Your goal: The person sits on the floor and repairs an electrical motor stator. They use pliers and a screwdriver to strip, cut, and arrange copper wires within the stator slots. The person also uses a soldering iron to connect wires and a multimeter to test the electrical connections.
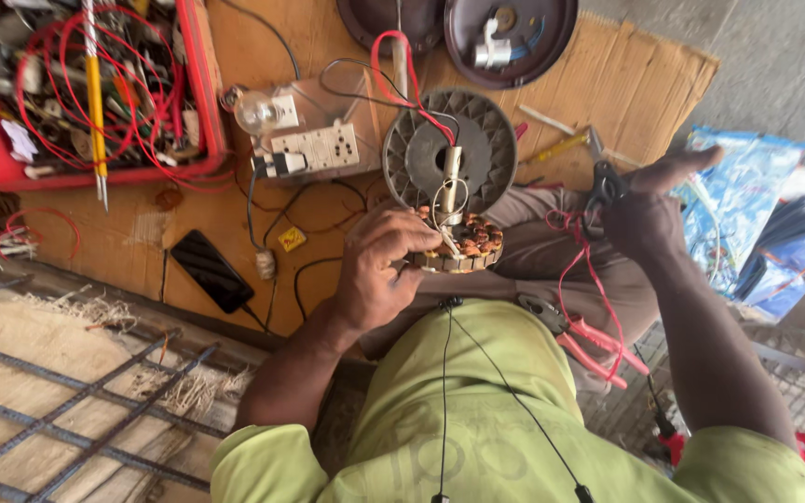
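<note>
1. Green shirt (pixel 477 419) fills the bottom of view, thin black cord hanging down it; pink-handled pliers (pixel 575 335) lie on the lap
2. Left hand (pixel 379 270): forearm angled up from lower left, wrist bent, fingers curled down over the copper-wound stator (pixel 463 244), gripping its near edge
3. Stator sits on the lap, just below the grey fan housing (pixel 449 154)
4. Right hand (pixel 645 210): arm reaching out to the right, fingers closed round a black tool (pixel 603 191), red wire (pixel 589 270) trailing beneath
</note>
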